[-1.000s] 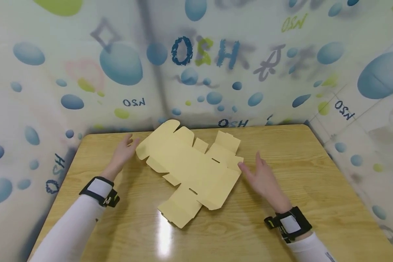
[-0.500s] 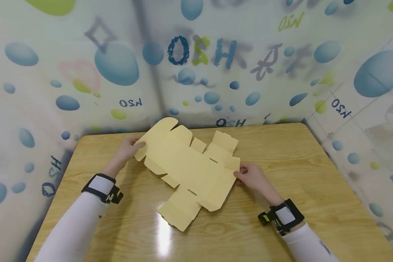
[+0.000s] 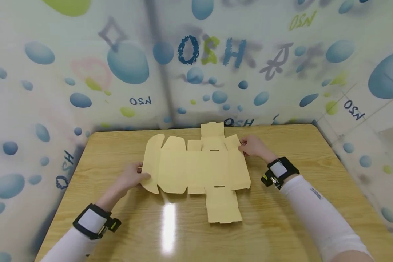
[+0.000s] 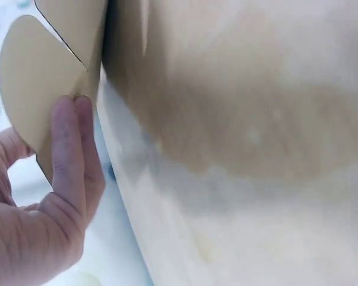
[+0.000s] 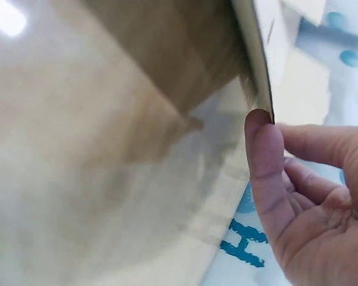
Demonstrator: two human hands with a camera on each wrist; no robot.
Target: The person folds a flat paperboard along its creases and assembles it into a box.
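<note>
Tan card (image 3: 196,163): one opened-out sheet with cut flaps, held between my two hands over the far half of the table (image 3: 281,233), its long run going left to right.
Left end: a rounded flap (image 3: 151,160), with a wider panel just beside it.
Right part: two narrow slots, a far slot (image 3: 214,150) and a near slot (image 3: 219,186); beyond them a far panel (image 3: 213,130) and a near panel (image 3: 223,209) stick out.
Left hand (image 3: 131,176): I pinch the left edge of the rounded flap, thumb on top and fingers underneath, two of them nearly straight against the underside.
Right hand (image 3: 253,146): I pinch the far right edge between thumb and index finger, closed to the card's thickness; my other fingers curl loosely.
Height: both edges I grip are clear of the wood; whether any other part touches it, I can't tell.
Wrists: a black left strap (image 3: 96,221) and a black right strap (image 3: 280,171), each with a white patch.
Sleeves: white, a left sleeve (image 3: 67,247) and a right sleeve (image 3: 317,214).
Table top: wood grain, with a bright glare on the near side, left of the near panel.
Far side: a pale wall (image 3: 170,87) with blue and green spots and painted letters (image 3: 211,51).
</note>
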